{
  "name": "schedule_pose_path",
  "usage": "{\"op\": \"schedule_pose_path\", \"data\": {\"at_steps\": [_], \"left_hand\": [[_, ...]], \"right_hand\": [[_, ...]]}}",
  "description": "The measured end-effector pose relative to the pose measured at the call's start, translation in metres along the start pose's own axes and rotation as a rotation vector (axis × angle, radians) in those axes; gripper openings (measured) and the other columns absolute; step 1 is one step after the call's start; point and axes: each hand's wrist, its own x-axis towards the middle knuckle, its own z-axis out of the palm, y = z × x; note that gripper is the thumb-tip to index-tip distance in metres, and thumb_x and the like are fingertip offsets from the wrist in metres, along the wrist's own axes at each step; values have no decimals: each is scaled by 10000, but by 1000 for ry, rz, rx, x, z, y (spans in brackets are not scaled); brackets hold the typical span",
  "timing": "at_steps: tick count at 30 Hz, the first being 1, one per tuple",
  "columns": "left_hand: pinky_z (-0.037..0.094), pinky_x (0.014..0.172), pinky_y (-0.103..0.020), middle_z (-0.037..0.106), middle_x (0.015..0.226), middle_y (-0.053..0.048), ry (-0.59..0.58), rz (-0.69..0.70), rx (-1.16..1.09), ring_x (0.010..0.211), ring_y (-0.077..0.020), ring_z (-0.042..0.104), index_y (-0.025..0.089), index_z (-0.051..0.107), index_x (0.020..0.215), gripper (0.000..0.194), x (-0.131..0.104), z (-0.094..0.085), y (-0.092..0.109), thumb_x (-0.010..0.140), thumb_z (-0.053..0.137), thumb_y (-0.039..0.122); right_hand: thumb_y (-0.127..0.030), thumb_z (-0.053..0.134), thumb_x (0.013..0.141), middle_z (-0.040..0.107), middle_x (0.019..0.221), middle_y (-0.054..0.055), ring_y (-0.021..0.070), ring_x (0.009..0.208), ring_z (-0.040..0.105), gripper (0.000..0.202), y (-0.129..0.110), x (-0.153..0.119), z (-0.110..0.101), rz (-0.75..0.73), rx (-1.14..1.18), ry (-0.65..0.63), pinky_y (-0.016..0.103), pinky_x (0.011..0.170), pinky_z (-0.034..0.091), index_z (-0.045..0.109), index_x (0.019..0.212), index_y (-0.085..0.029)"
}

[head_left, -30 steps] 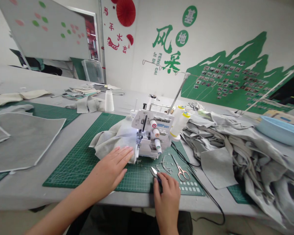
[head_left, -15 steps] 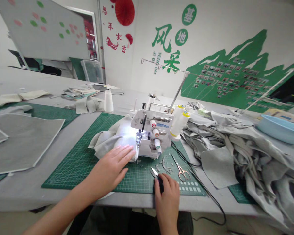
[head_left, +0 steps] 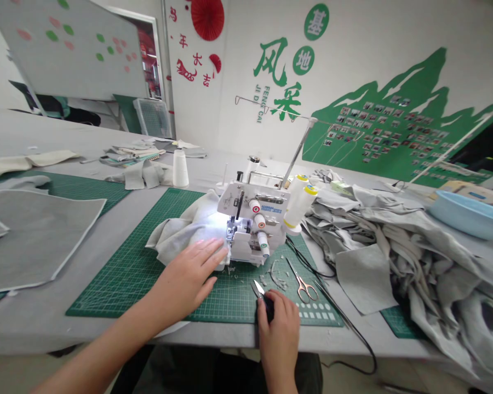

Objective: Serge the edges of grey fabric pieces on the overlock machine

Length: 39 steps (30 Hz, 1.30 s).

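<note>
The left hand (head_left: pixel 194 273) lies palm down on the pale grey cloth (head_left: pixel 175 235), fingers stretched out together toward the machine (head_left: pixel 248 219); its grip is flat and spread, pressing rather than clasping. The cloth sits in loose folds on the green mat (head_left: pixel 123 279), against the machine's left side, its right edge at the brightly lit needle area; whether it runs under the foot is too small to tell. The right hand (head_left: pixel 280 323) rests at the mat's near edge, its grip closed around the black-handled snips (head_left: pixel 259 290), whose blades stand apart and point away from the body. Just beyond the snips lie curled trimmings (head_left: pixel 278 275), with the scissors (head_left: pixel 305 287) to the right of them. Two yellow-capped spools (head_left: pixel 301 207) stand at the machine's right, and a white cone (head_left: pixel 180 169) stands behind the mat on the bench (head_left: pixel 33 325). A grey panel (head_left: pixel 41 238) with white edging lies at far left; a heap of grey fabric (head_left: pixel 419 251) fills the right, near a blue basin (head_left: pixel 470 215).
</note>
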Motion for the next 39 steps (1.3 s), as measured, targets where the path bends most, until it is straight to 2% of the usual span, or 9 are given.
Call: {"op": "schedule_pose_path", "data": {"at_steps": [7,14,17,20,25,28,31,39], "left_hand": [[358,1178,-529,477,1525,-111,-34,10,-84,1401,-288,443,198,463,1438,559,6,-4,-12,890,569,164],[338,1193,-511,491,1512,-92,-62,47,-219,1412,-279,428,215,513,1367,469,6,-12,-23,903,583,220],[330,1198,-498,504,1502,-87,-73,61,-225,1417,-267,421,216,511,1375,464,7,-12,-28,915,563,211],[329,1196,-489,530,1482,-78,-76,76,-239,1412,-261,428,216,528,1360,447,10,-11,-33,914,558,203],[348,1181,-481,531,1484,-73,-84,92,-238,1397,-259,446,214,555,1322,428,17,-9,-41,894,566,188],[354,1176,-476,532,1483,-78,-82,90,-224,1386,-262,458,208,559,1311,444,19,-8,-42,868,590,187],[365,1170,-471,544,1472,-75,-76,82,-222,1371,-264,475,213,560,1314,468,22,-8,-43,850,610,196],[375,1167,-475,546,1468,-94,-82,74,-211,1363,-277,486,195,561,1316,534,28,-7,-47,788,639,175]], "right_hand": [[-474,449,1020,696,1069,135,304,996,568,398,1,0,0,4,21,-23,441,895,425,696,1059,-165],[-457,378,1050,716,1012,123,285,955,578,447,-1,0,-1,19,47,-15,413,876,424,709,1009,-158],[-514,331,1046,716,921,115,286,882,600,508,-1,-2,0,110,47,-1,408,830,428,694,948,-172],[-593,269,1027,709,856,118,288,809,628,596,2,-7,2,253,67,28,398,774,444,679,973,-163],[-638,278,1002,746,1045,138,284,906,691,631,5,-11,5,383,163,19,371,797,478,654,1163,-157],[-614,315,1005,744,1146,130,281,1006,694,599,5,-10,3,369,199,1,359,861,479,672,1181,-167],[-594,366,1002,751,1164,113,278,1050,692,557,4,-8,0,318,216,-25,349,886,478,712,1145,-181],[-652,527,919,779,1077,91,276,929,720,528,0,-3,-5,235,160,-42,334,798,498,753,1079,-201]]}}
